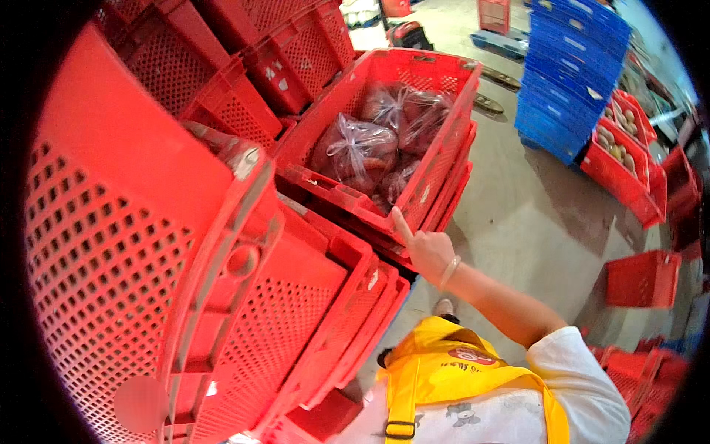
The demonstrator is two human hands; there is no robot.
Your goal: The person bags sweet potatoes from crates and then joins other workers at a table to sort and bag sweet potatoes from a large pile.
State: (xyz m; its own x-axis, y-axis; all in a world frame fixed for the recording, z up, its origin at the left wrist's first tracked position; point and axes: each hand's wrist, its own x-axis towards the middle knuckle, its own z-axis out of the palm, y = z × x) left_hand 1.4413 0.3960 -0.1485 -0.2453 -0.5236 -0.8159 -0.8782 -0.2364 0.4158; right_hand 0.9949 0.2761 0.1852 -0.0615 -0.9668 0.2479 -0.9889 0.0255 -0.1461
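Observation:
My right hand (431, 252) is at the near corner of a red plastic crate (348, 195), its index finger stretched out over the rim and the other fingers curled. Nothing shows in its grasp; whether the fingertip touches the rim is hard to tell. Inside that crate lie several knotted clear plastic bags (360, 147) of reddish-brown contents, whose kind I cannot make out. The crate tops a stack of similar red crates. A pale bangle (450, 270) circles my right wrist. My left hand is out of view; tall red perforated crates (111, 233) fill that side.
More stacked red crates (299, 61) stand behind. Across the concrete floor (493, 200) rises a stack of blue plastic crates (571, 72). Beside it, a red crate (621, 188) holds roundish pale produce (613, 147). Another red crate (643, 280) sits at right.

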